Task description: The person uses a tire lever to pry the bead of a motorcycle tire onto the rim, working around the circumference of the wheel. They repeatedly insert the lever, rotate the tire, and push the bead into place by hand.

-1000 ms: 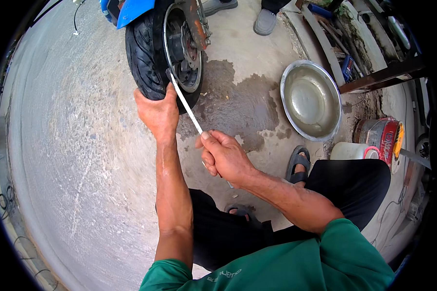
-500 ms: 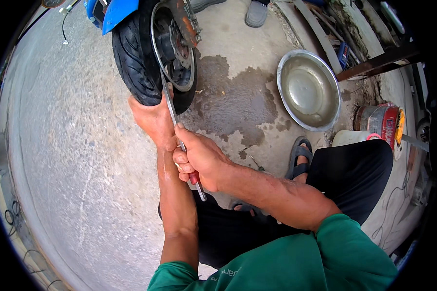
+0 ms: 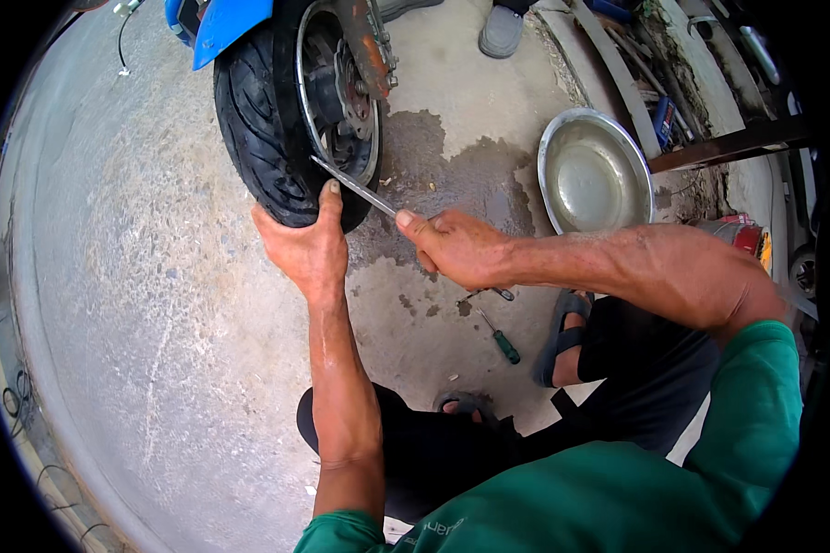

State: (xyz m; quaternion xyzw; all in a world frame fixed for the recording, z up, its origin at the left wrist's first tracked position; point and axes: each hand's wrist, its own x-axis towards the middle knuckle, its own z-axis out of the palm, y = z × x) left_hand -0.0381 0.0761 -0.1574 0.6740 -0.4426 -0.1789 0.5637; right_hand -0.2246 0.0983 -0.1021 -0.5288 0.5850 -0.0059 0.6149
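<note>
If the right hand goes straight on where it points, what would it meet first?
Following its metal lever, the right hand would probably meet the tyre beside the left thumb; depth is unclear.

Tire [image 3: 258, 138] cut off at top

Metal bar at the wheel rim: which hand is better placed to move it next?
Probably the right hand: it grips the metal bar, whose tip is at the wheel rim, while the left hand grasps the tyre.
</note>
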